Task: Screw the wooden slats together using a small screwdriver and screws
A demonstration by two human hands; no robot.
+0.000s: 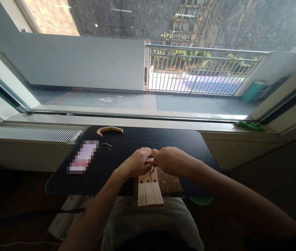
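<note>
Three pale wooden strips [150, 193] lie side by side, each with a dark hole, their near ends jutting past the table edge. My left hand [139, 162] curls its fingers round the far end of these strips. Close against it, my right hand [169, 159] has its fingers pinched together over the same end; whatever sits between them is hidden. A brown textured pad [170, 184] lies beneath the strips. Farther off on the tabletop are a curved wooden hook-shaped piece [111, 129] and a few small metal screws [107, 145].
The dark table [161, 134] stands against a windowsill. On its left lies a blurred-out pinkish item [83, 157]. A white radiator [30, 133] is to the left, a green cloth [250, 126] on the sill at right. Pale boxes [65, 214] are on the floor.
</note>
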